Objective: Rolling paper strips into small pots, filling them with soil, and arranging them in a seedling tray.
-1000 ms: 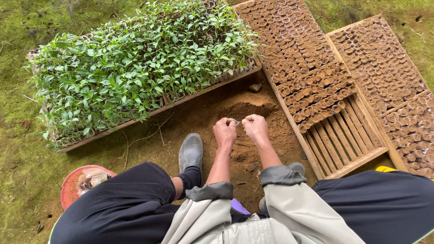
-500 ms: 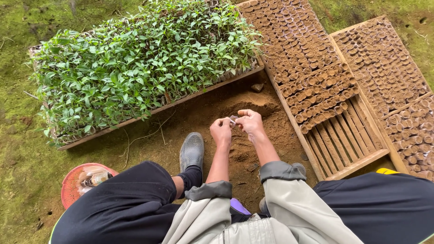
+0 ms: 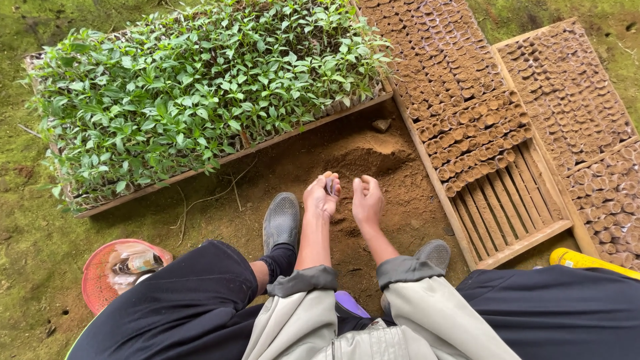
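Note:
My left hand [image 3: 320,195] is turned palm up over the loose brown soil [image 3: 363,163], pinching a small clear plastic pot sleeve [image 3: 330,186] at its fingertips. My right hand [image 3: 367,200] hovers just to the right of it, palm facing left, fingers slightly curled and holding nothing that I can see. A small gap separates the two hands. A mound of the soil lies just beyond the fingertips. Both forearms come out of grey rolled sleeves.
A wooden tray of green seedlings [image 3: 200,93] stands at the back left. Wooden slatted trays [image 3: 507,207] with rows of small soil-filled pots [image 3: 467,127] lie to the right. My grey shoe [image 3: 281,221] rests left of the hands; a red bowl [image 3: 97,273] sits at lower left.
My hands were together, working the small sleeve between the fingertips. They have drawn apart and turned palms inward, and the sleeve stays with the left hand.

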